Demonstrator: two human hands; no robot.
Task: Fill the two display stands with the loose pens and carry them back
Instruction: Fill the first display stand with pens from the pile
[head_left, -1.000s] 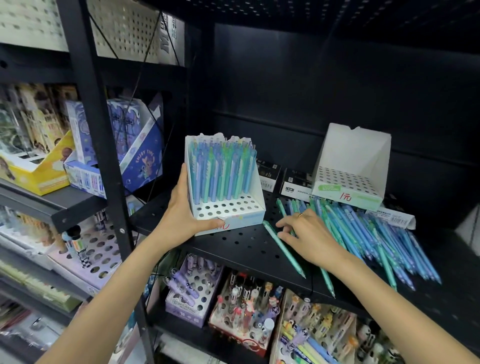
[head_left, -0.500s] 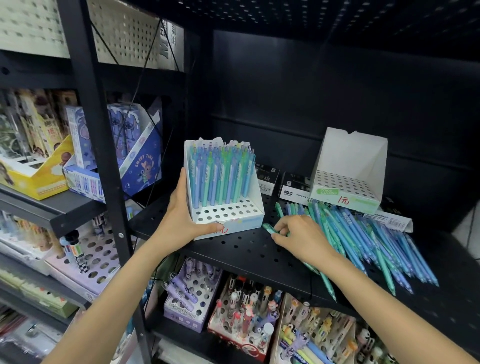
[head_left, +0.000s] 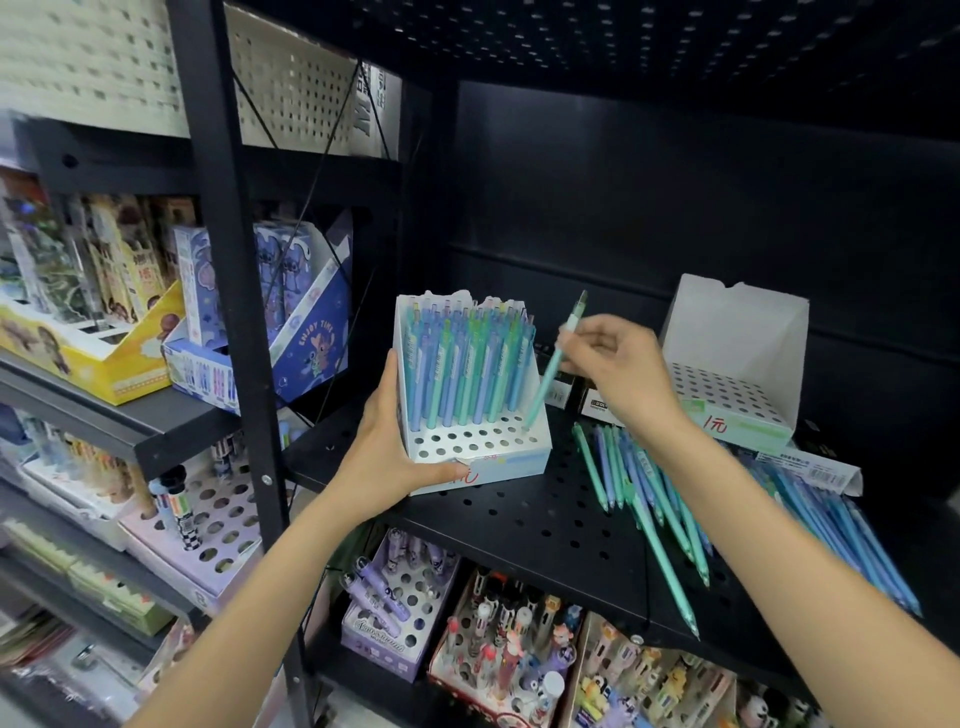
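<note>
right hand (head_left: 618, 371) pinching one teal pen (head_left: 551, 371) near its upper end, fingers curled round the barrel, wrist bent down, forearm coming in from lower right. pen is tilted, clip end up toward the back wall, tip down at a hole on the right edge of the near display stand (head_left: 470, 447). tip looks at or in the hole, can't tell which.

left hand (head_left: 387, 452) grips that stand at its left front corner: thumb across the front lip, fingers out of sight behind the left wall, palm against the side. forearm runs in from lower left. stand sits on the black perforated shelf (head_left: 524, 525), back rows packed with blue and teal pens standing upright, front rows of holes bare.

second display stand (head_left: 737, 384) sits further right and back on the same shelf, well apart from the first, no pens standing in it. loose pens (head_left: 649, 499) lie in a fanned pile on the shelf between and in front of the two stands, running off toward the right edge, partly under my right forearm.
</note>
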